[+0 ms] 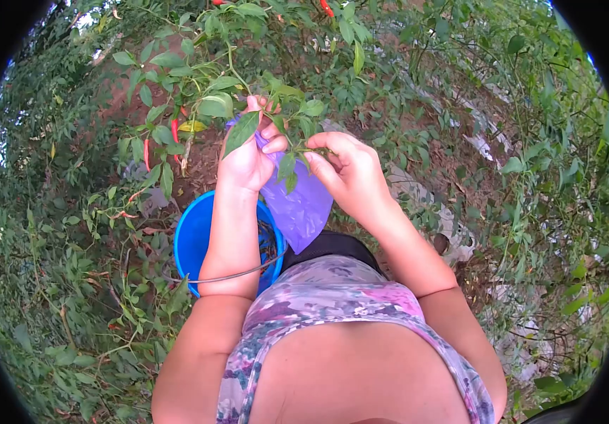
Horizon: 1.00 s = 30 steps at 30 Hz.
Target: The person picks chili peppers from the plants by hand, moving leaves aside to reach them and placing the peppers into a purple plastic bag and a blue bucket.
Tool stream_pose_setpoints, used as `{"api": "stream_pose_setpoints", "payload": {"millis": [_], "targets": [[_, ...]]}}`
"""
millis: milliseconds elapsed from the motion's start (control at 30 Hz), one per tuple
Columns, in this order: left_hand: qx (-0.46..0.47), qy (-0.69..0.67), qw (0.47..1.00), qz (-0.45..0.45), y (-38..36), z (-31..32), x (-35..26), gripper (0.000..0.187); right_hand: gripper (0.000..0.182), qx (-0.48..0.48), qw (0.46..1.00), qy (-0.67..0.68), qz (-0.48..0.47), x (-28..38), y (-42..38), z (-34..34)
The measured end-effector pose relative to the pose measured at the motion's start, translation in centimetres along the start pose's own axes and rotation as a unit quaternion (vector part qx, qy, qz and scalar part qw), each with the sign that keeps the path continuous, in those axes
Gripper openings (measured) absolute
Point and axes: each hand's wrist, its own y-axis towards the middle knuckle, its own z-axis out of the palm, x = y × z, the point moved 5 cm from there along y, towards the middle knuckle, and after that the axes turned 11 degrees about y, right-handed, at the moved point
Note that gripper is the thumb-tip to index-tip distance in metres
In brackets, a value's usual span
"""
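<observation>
My left hand (251, 152) is raised in front of me with its fingers curled round a purple plastic bag (297, 201), which hangs down to the right of the wrist. Leaves of a chili plant (216, 104) lie over those fingers. To the right, my right hand (347, 166) pinches at a leafy stem tip with thumb and forefinger. Red chilies (174, 130) hang left of my left hand. Under my left forearm stands a blue bucket (192, 237) with a wire handle; dark contents show in part.
Dense green plants (57, 268) rise on the left and more plants (545, 141) on the right. Bare soil and pale sheeting (453, 226) show between the rows. More red chilies (327, 8) hang at the top.
</observation>
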Motion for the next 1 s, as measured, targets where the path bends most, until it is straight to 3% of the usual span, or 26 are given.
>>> {"api": "stream_pose_setpoints", "payload": {"millis": [33,67,133,167,200,267,300,367,500,567,600,667,767,867,1000], "targets": [[0.005,-0.012,1.000,-0.001,-0.1,0.1,0.1,0.021,0.016,-0.021,0.998,-0.014,-0.064,-0.2,0.1,0.2],[0.005,-0.012,1.000,0.001,-0.1,0.1,0.1,0.021,0.016,-0.019,0.998,-0.013,-0.065,-0.8,0.3,0.4],[-0.009,-0.007,1.000,-0.005,-0.3,0.1,0.5,0.022,0.011,-0.025,0.980,-0.110,-0.165,-0.4,0.5,0.6],[-0.018,-0.004,1.000,-0.001,-0.5,0.1,0.8,0.020,0.011,-0.024,0.980,-0.109,-0.166,-0.4,0.5,0.7],[-0.019,-0.003,1.000,0.001,-0.4,0.1,0.8,0.020,0.012,-0.038,0.986,-0.083,-0.141,-0.5,0.6,0.4],[0.058,0.163,0.985,0.020,-0.3,1.1,0.5,0.014,0.013,-0.051,0.990,-0.056,-0.116,-0.8,0.8,0.1],[0.071,0.149,0.986,0.018,-0.3,1.1,0.9,0.010,0.012,-0.039,0.998,-0.015,-0.048,-1.7,1.0,-0.1],[0.073,0.204,0.975,0.041,-0.1,0.8,1.0,0.011,0.011,-0.025,0.995,0.084,0.055,-2.8,1.0,-0.2],[0.046,0.271,0.960,0.052,0.1,0.0,1.3,0.018,0.010,-0.017,0.975,0.181,0.126,-2.9,1.3,-0.2],[0.043,0.283,0.958,0.036,0.3,-0.2,1.5,0.018,0.011,-0.042,0.996,0.067,0.036,-2.5,1.5,-0.6],[0.033,0.289,0.956,0.041,0.3,-0.2,1.5,0.018,0.011,-0.041,0.996,0.067,0.035,-2.6,1.5,-0.5],[0.023,0.296,0.954,0.046,0.2,0.2,1.5,0.019,0.012,-0.063,0.993,-0.013,-0.103,-1.3,1.6,-0.7],[0.004,0.304,0.950,0.076,0.0,0.9,1.6,0.017,0.012,-0.100,0.978,-0.085,-0.164,-0.3,1.3,-1.1],[-0.033,0.267,0.960,0.076,0.3,1.0,2.5,0.017,0.012,-0.157,0.955,-0.099,-0.231,-0.9,1.1,-1.1],[-0.045,0.210,0.970,0.113,0.2,2.0,2.7,0.017,0.012,-0.203,0.944,-0.062,-0.251,-1.4,0.9,-1.2]]}}
